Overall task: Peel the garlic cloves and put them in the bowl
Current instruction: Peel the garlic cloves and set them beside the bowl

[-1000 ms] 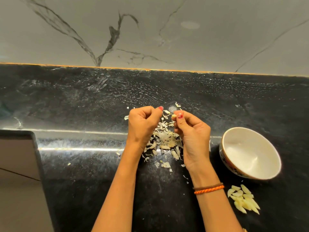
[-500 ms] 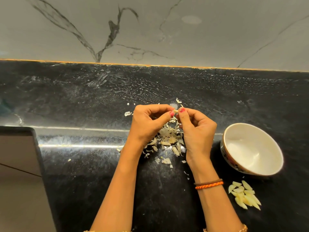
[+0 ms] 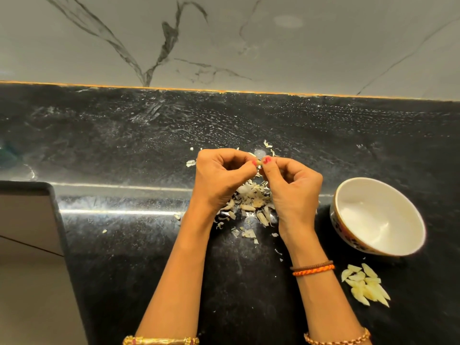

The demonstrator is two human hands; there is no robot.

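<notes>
At the far left edge of the black stone table [image 3: 124,245], a grey flat surface with a dark rim [image 3: 27,245] juts into view, and pale flecks of skin lie scattered on the stone beside it. Toward the middle, the left hand [image 3: 219,180] is raised above the table with its fingers [image 3: 224,158] curled inward, thumb and fingertips pinching one end of a small garlic clove [image 3: 259,163]. A gold bangle [image 3: 161,341] circles that forearm at the bottom edge of the view. The clove is held in the air between the two hands, mostly hidden by the red-nailed thumbs that meet over it, so how much skin it carries cannot be told. Below it, between the wrists, a heap of papery garlic peels [image 3: 251,205] lies on the table, with loose scraps spread nearer the person. The right hand [image 3: 293,190] mirrors the left, its fingers curled and pinching the clove's other end; a brown and orange thread band [image 3: 312,268] sits on that wrist, and a beaded bracelet [image 3: 336,341] further down the forearm. Right of that hand stands a white bowl [image 3: 408,220] with a patterned outer wall, tilted toward the viewer. Just in front of the bowl, apart from it, a small cluster of peeled garlic cloves [image 3: 366,285] rests on the table.
</notes>
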